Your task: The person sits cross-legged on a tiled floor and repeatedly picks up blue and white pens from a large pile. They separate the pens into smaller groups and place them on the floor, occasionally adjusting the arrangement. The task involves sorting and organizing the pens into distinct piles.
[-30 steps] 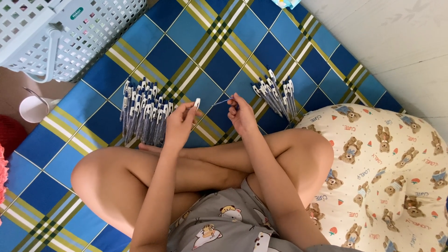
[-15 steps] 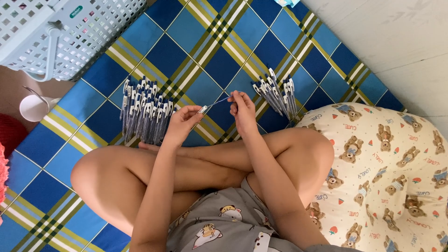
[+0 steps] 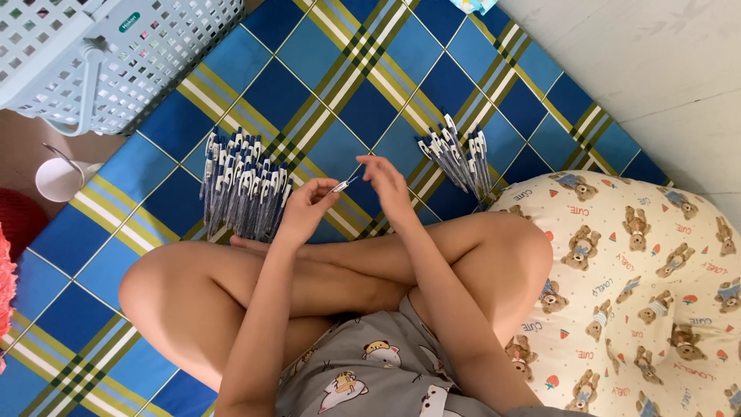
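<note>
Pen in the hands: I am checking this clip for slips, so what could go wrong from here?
1. The pen is held only by fingertips of the left hand and right hand, above the mat; it might drop and roll.
2. The big pen pile lies close beside the left hand; a nudge could scatter it.
3. The small pile lies against the cushion, which could shift it.

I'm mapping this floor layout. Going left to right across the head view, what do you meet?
White cup → large pen pile → left hand → right hand → small pen pile → bear-print cushion.
</note>
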